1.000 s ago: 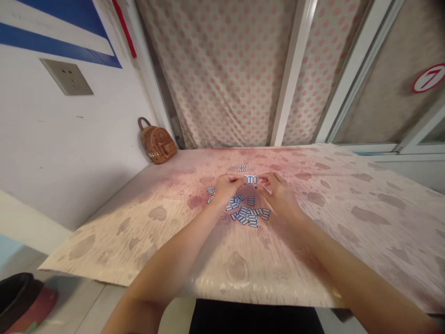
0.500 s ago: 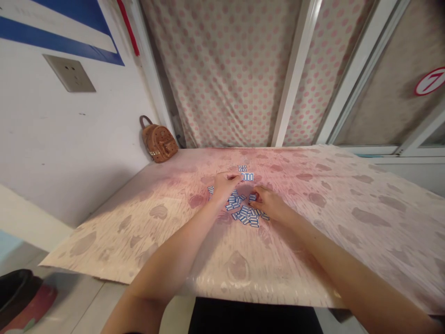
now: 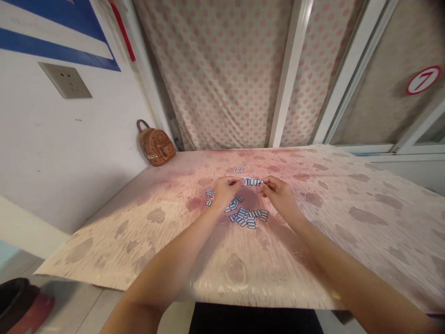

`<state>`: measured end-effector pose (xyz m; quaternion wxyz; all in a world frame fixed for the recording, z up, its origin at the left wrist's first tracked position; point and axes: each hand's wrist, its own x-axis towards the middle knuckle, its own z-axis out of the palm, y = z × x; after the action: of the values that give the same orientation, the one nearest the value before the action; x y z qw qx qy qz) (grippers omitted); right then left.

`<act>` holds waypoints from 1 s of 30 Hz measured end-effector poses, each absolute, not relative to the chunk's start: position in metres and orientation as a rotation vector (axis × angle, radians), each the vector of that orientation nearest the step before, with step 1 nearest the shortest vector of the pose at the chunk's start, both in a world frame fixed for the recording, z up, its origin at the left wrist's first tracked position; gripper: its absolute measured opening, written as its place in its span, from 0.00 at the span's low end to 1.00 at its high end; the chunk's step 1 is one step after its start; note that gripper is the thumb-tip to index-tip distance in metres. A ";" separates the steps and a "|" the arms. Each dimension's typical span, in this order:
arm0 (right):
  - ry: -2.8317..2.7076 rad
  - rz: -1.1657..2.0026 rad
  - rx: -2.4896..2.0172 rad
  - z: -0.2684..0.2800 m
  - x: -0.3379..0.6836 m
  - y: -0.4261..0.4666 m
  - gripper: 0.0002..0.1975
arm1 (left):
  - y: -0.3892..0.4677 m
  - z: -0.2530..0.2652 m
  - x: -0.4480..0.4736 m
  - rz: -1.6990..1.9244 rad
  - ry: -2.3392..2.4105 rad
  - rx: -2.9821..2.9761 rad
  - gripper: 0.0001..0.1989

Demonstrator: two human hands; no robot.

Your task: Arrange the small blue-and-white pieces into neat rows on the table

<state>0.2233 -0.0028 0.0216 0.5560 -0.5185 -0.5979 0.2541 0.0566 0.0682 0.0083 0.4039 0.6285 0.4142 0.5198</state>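
Observation:
Between my two hands stretches a short row of small white pieces with blue edges [image 3: 252, 182]. My left hand [image 3: 225, 189] pinches the row's left end, and my right hand [image 3: 279, 192] is closed on its right end. A shadow falls on the tablecloth just below. Nearer to me lies a loose pile of similar blue-and-white pieces [image 3: 246, 216], some overlapping. A few more pieces [image 3: 209, 196] lie left of my left hand, partly covered by it. Beyond my hands, a small block of pieces [image 3: 239, 170] is set out neatly. What is printed on them is too small to read.
A patterned tablecloth [image 3: 156, 255] covers the table. At its back left corner a small brown backpack [image 3: 158, 146] leans against the wall. Behind the table hangs a dotted curtain [image 3: 222, 79] beside white-framed panels. A dark and red container [image 3: 24, 306] is on the floor at left.
My right hand has come up from the pile to the row's right end, and the row is now longer. My left hand keeps its pinch on the left end. The view shifts slightly.

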 end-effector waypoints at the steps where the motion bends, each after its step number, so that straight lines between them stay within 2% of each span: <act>1: -1.385 0.649 -1.214 0.021 0.223 -0.003 0.07 | 0.067 0.009 0.057 1.311 1.029 1.594 0.07; 30: -1.484 0.500 -1.435 0.022 0.221 -0.005 0.11 | 0.047 0.021 0.060 1.185 0.902 1.640 0.10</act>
<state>0.2215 -0.0045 0.0222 0.4872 -0.5900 -0.6102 0.2055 0.0603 0.0470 0.0207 0.4469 0.6623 0.3643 0.4785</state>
